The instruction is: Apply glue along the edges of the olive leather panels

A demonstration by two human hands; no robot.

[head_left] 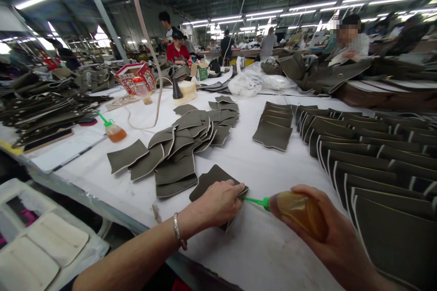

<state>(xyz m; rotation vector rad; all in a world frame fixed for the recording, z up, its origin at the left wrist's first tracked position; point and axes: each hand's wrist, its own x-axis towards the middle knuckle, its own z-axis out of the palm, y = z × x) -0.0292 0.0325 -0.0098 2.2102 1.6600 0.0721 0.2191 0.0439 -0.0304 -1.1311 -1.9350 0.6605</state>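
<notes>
Head | bottle (300,213): translucent, amber-brown, green-nozzled | panel (215,176): dark olive, pale-edged

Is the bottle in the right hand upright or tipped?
Tipped: the bottle lies sideways in the right hand, its green nozzle pointing toward the left hand.

a factory workshop: workers (177,52) at long tables (262,245), stacked cut pieces (273,134), strip lights (313,6).

Close head-worn view, forward and down across the white table (259,257)
</notes>
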